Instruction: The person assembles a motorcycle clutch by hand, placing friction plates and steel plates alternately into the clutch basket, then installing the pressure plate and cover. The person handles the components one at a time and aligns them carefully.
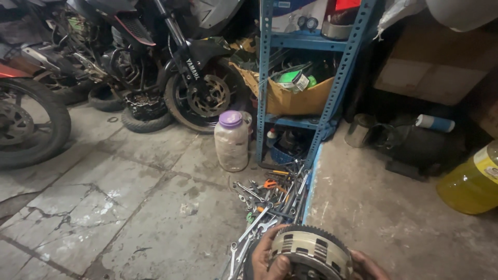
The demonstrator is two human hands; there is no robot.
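Left hand (270, 256) and right hand (369, 265) clasp a toothed clutch basket (311, 251) from either side, fingers closed on its rim, low in view. Just behind it, wrenches (264, 207) lie heaped on the floor (129, 207) beside a blue rack (332, 78); a purple-lidded jar (231, 141) stands near.

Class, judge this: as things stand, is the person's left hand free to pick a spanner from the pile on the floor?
Probably not: the left hand grips the round toothed metal clutch drum, though the pile of spanners lies uncovered just beyond.
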